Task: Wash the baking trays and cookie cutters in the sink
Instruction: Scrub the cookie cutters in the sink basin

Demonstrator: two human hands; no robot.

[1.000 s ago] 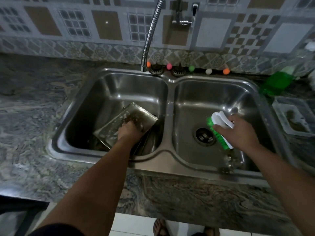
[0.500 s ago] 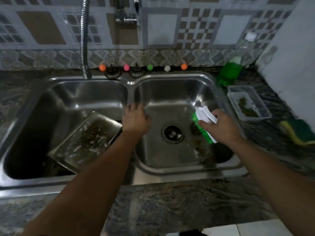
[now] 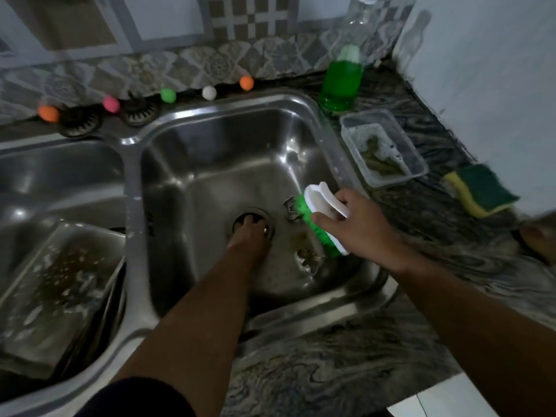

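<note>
We see a double sink (image 3: pixel 304 99) with the washing barely begun, we judge: a baking tray (image 3: pixel 57 284) at lower left leans in the left basin, crusted with residue. Two cookie cutters (image 3: pixel 307 260) lie on the right basin floor at centre. The right hand (image 3: pixel 358 227) grips a green-bristled brush (image 3: pixel 319 218) above them. The left hand (image 3: pixel 246 239) reaches to the drain; whether its fingers hold anything we cannot tell. The tap is out of frame

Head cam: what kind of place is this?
Likely a home kitchen: a double steel sink set in a stone-patterned counter, a bottle of green dish soap, and a scrub sponge.
</note>
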